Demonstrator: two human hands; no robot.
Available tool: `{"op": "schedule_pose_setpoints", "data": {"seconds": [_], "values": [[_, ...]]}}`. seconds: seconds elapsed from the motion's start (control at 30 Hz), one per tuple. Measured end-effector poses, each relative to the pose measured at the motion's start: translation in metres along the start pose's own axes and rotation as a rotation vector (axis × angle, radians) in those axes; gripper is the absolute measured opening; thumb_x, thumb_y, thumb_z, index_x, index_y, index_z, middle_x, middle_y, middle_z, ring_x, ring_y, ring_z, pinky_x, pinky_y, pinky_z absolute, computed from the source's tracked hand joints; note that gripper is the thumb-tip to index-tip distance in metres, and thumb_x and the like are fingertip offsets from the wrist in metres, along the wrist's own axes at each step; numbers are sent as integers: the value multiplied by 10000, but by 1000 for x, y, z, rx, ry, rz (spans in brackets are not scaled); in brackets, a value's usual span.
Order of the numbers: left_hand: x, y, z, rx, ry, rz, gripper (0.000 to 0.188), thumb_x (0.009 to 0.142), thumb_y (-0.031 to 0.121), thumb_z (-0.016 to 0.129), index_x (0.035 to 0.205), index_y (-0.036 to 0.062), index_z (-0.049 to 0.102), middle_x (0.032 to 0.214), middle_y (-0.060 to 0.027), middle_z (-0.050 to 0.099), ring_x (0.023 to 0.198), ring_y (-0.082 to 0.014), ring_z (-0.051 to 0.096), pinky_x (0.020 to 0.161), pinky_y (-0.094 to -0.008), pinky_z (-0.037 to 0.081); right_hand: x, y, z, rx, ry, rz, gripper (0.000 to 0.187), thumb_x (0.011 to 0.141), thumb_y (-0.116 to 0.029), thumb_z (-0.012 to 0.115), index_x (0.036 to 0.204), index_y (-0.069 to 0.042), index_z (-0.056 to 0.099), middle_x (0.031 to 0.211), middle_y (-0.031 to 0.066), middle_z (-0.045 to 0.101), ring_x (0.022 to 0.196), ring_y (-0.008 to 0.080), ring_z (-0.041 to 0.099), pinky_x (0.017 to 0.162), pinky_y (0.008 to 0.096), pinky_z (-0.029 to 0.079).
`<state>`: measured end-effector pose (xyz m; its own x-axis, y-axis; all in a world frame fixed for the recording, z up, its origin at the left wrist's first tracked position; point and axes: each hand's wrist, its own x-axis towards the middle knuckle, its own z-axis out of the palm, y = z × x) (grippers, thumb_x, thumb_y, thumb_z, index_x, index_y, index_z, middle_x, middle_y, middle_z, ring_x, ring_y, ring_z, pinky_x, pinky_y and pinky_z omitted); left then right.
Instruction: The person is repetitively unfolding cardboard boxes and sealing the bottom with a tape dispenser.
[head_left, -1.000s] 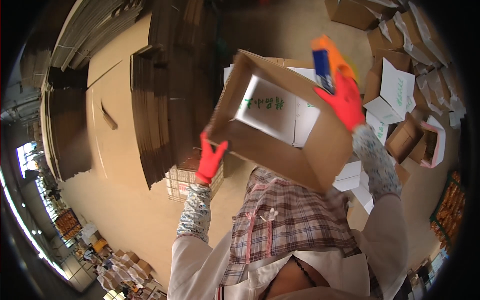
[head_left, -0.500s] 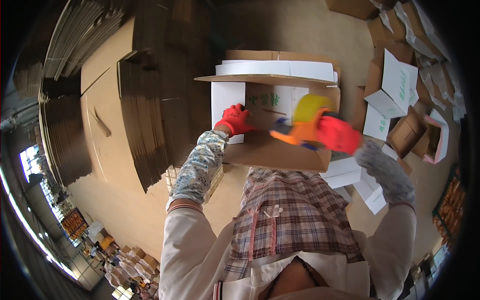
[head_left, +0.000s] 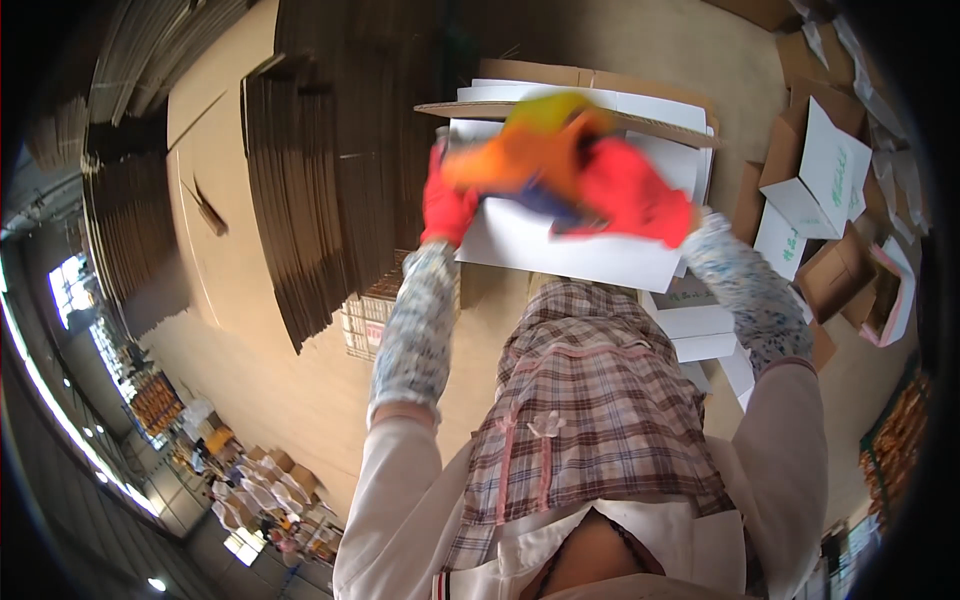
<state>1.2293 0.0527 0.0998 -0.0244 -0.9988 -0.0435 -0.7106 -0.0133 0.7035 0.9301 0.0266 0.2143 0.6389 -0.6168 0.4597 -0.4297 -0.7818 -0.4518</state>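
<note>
My right hand [head_left: 640, 195], in a red glove, grips an orange tape dispenser [head_left: 520, 160] with a yellow tape roll [head_left: 560, 112]; both are smeared by motion. The dispenser is above a white carton [head_left: 590, 245], its front end close to the carton's left side. A white panel faces up on top of the carton. Along its far side a flap [head_left: 660, 127] stands raised, showing a brown corrugated edge. At the carton's left edge is my left hand [head_left: 447, 205], also red-gloved. Its fingers are blurred and partly behind the dispenser, so their grip is unclear.
Stacks of flat brown cardboard [head_left: 290, 190] rise close on the left. Folded white cartons [head_left: 815, 180] and brown boxes [head_left: 835, 270] lie to the right. A pale plastic crate [head_left: 365, 320] stands near my left forearm.
The near flap has folded inward, so white now covers the brown inside. My right hand has swung the dispenser left and away from me. My left hand has shifted to the carton's left edge.
</note>
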Motion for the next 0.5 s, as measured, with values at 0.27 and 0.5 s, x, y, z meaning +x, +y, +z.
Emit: {"op": "schedule_pose_setpoints", "data": {"seconds": [0.27,0.5], "values": [[19,-22,13,-1292,236,-281,663,962,530,239,1280,-6,466,1276,-138,517,1168,-236,492,1036,-354,337,-56,7,4,349,389,1135,361,739,-221,749,1000,-21,601,818,111,646,679,259,622,611,349,484],[26,-41,45,-83,208,-347,387,963,343,419,1160,41,559,1105,-190,605,1056,-365,549,887,-385,437,-62,-4,74,159,-263,377,552,763,-404,690,1099,4,532,1020,144,588,976,309,549,906,397,409]]}}
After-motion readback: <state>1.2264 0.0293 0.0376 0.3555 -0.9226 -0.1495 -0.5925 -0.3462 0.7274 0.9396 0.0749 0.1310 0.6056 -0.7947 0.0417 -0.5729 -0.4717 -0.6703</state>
